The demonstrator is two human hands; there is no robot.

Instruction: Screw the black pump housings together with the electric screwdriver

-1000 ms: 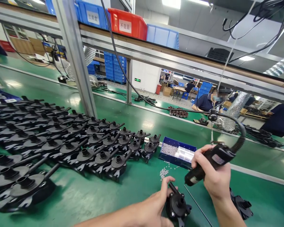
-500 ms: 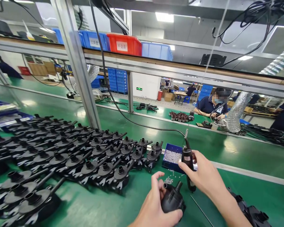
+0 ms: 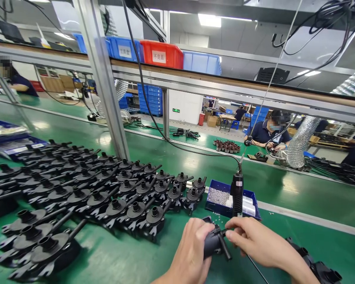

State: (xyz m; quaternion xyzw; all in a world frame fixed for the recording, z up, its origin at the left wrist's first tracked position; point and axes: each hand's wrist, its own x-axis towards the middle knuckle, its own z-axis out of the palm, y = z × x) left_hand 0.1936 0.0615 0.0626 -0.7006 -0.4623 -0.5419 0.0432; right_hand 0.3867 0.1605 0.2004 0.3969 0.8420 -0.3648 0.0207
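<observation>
My left hand (image 3: 191, 246) is wrapped round a black plastic housing (image 3: 212, 245), tilted on its side with a thin tube pointing down to the right. At the housing's right side, my right hand (image 3: 254, 241) pinches a short black stub with thumb and forefinger; whether the stub is part of the housing is hard to see. Just behind that hand an electric screwdriver (image 3: 237, 193) hangs upright from its cable, its lower end hidden. It hangs in front of a blue tray (image 3: 256, 205) holding small metal nuts (image 3: 218, 196). A few loose nuts (image 3: 216, 218) lie before the tray.
Rows of similar black housings (image 3: 96, 197) cover the green bench to the left. More black parts (image 3: 325, 272) lie at the lower right, near a thin rod (image 3: 256, 269). A metal post (image 3: 106, 94) rises behind the rows. Across the bench sits a co-worker (image 3: 264, 132).
My right hand has let go of the screwdriver and moved down to the housing. The screwdriver now hangs free. My left hand has raised and turned the housing onto its side.
</observation>
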